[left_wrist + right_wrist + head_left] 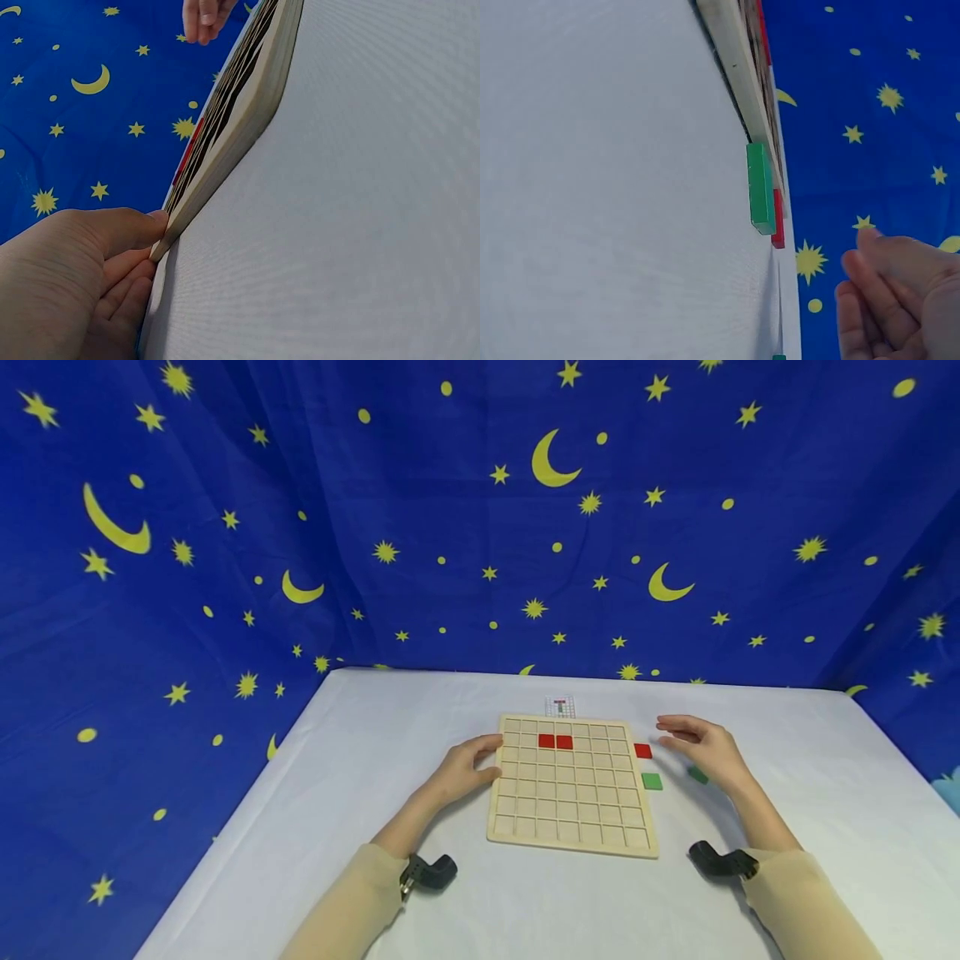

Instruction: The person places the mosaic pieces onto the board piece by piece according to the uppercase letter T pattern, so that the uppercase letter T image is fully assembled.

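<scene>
A light wooden grid board point(566, 810) lies flat on the white table, with two red square tiles point(556, 742) side by side in its second row from the top. My left hand point(457, 768) rests at the board's left edge, thumb and fingers touching it and spread apart. To the right of the board, my right hand point(712, 756) hovers above the table, fingers loosely bent and holding nothing. Near it lie a loose red tile point(642, 751) and a green tile point(652, 782) beside the board's right edge. Another green tile point(698, 774) is partly hidden by the right hand.
Behind the board's top edge lies a small printed grid card point(560, 707) with a red and green pattern. A blue curtain point(465, 510) with yellow stars and moons hangs around the white table point(570, 910). Each wrist carries a black camera mount point(435, 872).
</scene>
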A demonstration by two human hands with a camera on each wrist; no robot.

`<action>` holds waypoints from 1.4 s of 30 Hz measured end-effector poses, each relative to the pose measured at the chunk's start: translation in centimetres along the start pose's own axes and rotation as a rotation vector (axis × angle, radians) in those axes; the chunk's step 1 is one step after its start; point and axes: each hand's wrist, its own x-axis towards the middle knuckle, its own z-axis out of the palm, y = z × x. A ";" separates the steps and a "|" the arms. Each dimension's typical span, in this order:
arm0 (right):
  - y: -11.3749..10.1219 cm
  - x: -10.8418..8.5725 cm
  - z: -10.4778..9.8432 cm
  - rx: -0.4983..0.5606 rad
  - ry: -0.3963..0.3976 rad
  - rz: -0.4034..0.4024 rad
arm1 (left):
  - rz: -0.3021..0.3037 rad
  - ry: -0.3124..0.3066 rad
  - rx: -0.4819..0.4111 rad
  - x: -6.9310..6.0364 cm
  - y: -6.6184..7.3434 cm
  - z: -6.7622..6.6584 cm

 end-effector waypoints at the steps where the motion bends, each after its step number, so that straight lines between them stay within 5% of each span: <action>1: 0.1 -0.1 0.0 -0.007 0.000 -0.002 | -0.014 -0.004 -0.011 0.0 0.0 0.0; 19: 1.1 0.1 1.5 -0.150 -0.035 -0.085 | -0.065 0.001 -0.003 0.0 0.1 0.1; 42: 1.9 0.1 2.2 -0.152 -0.022 -0.092 | -0.054 -0.003 -0.005 0.1 0.2 0.0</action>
